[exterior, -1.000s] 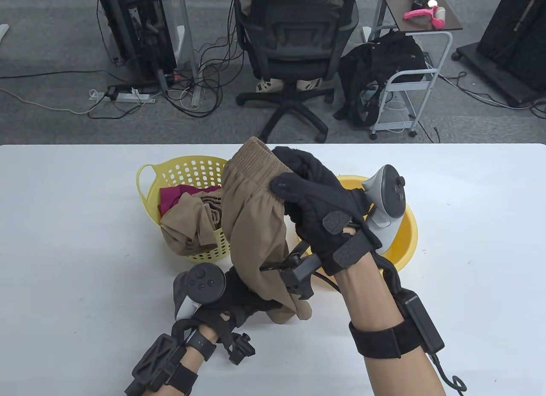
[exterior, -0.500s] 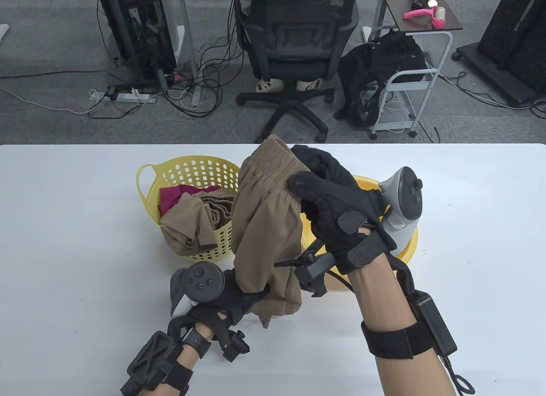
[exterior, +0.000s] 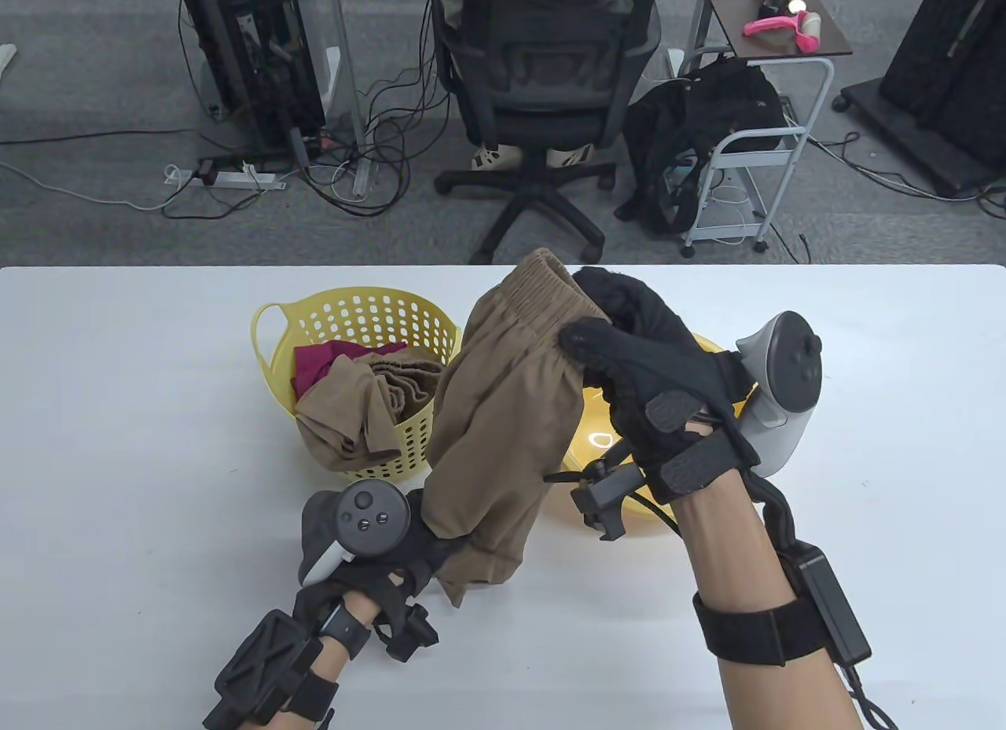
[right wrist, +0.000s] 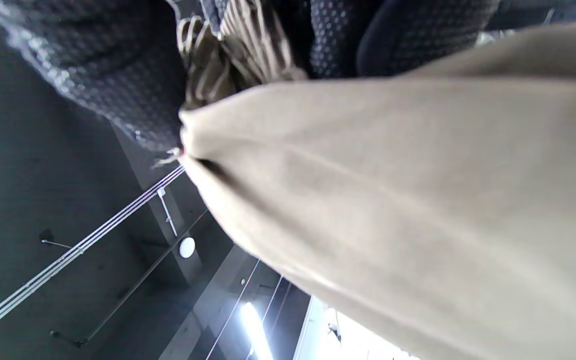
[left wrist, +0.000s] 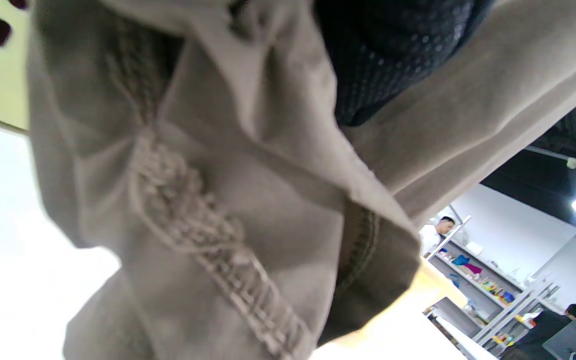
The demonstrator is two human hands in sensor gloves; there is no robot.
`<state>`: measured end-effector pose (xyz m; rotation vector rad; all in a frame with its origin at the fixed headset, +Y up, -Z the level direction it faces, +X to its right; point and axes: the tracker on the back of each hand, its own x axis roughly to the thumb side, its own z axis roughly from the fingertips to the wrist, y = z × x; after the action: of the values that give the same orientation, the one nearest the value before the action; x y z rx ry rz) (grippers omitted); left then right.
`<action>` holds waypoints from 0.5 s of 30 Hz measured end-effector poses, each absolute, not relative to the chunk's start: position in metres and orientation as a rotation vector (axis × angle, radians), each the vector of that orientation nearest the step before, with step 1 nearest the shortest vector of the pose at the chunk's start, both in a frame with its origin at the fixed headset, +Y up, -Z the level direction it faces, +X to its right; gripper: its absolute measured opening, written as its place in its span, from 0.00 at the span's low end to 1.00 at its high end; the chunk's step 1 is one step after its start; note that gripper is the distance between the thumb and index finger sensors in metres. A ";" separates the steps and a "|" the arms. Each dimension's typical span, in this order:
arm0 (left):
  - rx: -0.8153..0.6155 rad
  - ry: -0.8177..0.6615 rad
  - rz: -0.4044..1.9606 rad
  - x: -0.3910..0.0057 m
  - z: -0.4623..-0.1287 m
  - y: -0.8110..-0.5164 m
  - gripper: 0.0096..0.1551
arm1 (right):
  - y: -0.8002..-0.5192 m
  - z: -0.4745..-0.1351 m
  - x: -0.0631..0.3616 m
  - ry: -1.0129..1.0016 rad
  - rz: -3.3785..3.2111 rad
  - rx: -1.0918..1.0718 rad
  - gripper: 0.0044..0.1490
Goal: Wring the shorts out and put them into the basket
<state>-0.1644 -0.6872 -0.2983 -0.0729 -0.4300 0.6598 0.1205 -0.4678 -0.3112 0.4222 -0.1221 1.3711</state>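
Observation:
Tan shorts (exterior: 503, 400) hang stretched in the air between both hands, in front of the yellow perforated basket (exterior: 354, 321). My right hand (exterior: 629, 361) grips the elastic waistband at the top, above the yellow basin (exterior: 629, 518). Lower down, my left hand (exterior: 424, 545) grips the leg ends near the table. In the left wrist view the shorts (left wrist: 228, 200) fill the frame with a gloved finger (left wrist: 383, 60) curled into the cloth. The right wrist view shows gloved fingers (right wrist: 118, 75) closed on the bunched waistband (right wrist: 228, 50).
The basket holds another tan garment (exterior: 361, 416) draped over its rim and a dark red one (exterior: 322, 361). The white table (exterior: 141, 447) stretches to both sides. Beyond its far edge stand an office chair (exterior: 542, 101), a computer tower and a small cart.
Both hands have carried the shorts to the right, away from the basket and over the basin. The left hand has drawn slightly nearer and to the left, keeping hold of the leg ends.

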 end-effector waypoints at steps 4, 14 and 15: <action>-0.100 -0.409 0.601 -0.173 -0.300 -0.682 0.19 | -0.471 -0.312 0.134 -0.184 1.443 0.378 0.43; -0.183 -0.406 0.409 -0.192 -0.301 -0.655 0.20 | -0.481 -0.310 0.165 -0.364 1.678 0.266 0.42; -0.183 -0.406 0.399 -0.193 -0.301 -0.653 0.20 | -0.482 -0.310 0.167 -0.371 1.689 0.259 0.42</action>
<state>-0.1931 -0.6526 -0.3007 -0.1830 -0.4057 0.3988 0.1665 -0.4823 -0.3098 0.2590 -0.3714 1.6891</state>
